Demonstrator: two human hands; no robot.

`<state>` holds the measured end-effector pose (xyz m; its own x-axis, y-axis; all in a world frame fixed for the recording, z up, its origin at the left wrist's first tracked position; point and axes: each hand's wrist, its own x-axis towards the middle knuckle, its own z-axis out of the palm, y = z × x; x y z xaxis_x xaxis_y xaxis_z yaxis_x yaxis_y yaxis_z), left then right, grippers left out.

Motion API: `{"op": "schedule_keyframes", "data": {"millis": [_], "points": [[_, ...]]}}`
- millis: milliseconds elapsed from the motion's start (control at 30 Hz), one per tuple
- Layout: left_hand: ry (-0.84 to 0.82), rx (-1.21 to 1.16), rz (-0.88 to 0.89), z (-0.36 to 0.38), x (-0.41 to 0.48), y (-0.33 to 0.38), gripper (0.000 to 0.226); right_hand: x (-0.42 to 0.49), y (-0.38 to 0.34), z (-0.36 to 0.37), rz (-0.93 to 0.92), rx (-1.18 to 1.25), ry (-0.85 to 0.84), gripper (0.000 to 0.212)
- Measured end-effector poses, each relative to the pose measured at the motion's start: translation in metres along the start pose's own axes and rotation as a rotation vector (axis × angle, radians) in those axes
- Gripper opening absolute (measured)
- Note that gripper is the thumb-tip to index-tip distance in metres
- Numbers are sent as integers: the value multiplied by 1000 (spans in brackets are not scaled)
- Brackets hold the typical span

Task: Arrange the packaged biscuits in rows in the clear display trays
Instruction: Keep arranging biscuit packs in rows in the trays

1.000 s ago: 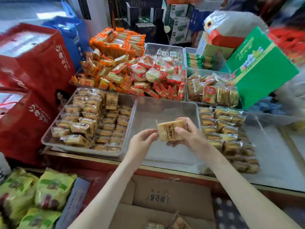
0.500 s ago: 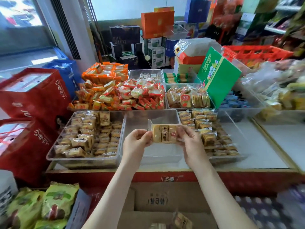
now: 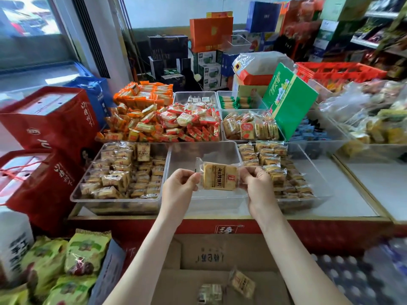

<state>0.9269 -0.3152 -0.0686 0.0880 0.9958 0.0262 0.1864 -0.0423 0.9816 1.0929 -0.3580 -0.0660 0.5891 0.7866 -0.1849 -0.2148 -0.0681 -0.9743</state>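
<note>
Here both hands share one biscuit packet (image 3: 219, 178), its printed face turned up toward the camera. The left hand (image 3: 179, 183) pinches the packet's left seam with curled fingers, and the right hand (image 3: 256, 183) pinches the right seam the same way. The packet hangs in the air between them, over the near part of the middle clear tray (image 3: 204, 151), which reaches away beyond the knuckles. Outside the left hand sits a tray (image 3: 114, 200) heaped with similar packets. Outside the right hand another tray (image 3: 321, 186) holds packets in rows. Below the wrists, an open cardboard box (image 3: 220, 256) contains two loose packets (image 3: 242, 282).
</note>
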Motion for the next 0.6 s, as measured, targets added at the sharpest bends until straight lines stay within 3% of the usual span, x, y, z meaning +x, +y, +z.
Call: {"op": "schedule_keyframes", "data": {"millis": [67,167,267,367,433,600], "points": [[30,128,51,3,-6,3,6,-4,-1,2,-22,-34,18,14],[-29,211,169,16,-19,13,25,-11,-6,0,-130,-182,73,11],[-225,1,118,36,-33,24,32,-29,-13,2,-306,-283,-38,7],[-193,-265,8,47,-30,22,36,-44,-16,-2,-346,-210,-347,21],[-175,-415,-87,47,-21,18,30,-42,-20,-12,-362,-199,-406,27],[-392,-694,-196,41,-7,8,31,-11,-29,-38,-357,-273,-127,24]]}}
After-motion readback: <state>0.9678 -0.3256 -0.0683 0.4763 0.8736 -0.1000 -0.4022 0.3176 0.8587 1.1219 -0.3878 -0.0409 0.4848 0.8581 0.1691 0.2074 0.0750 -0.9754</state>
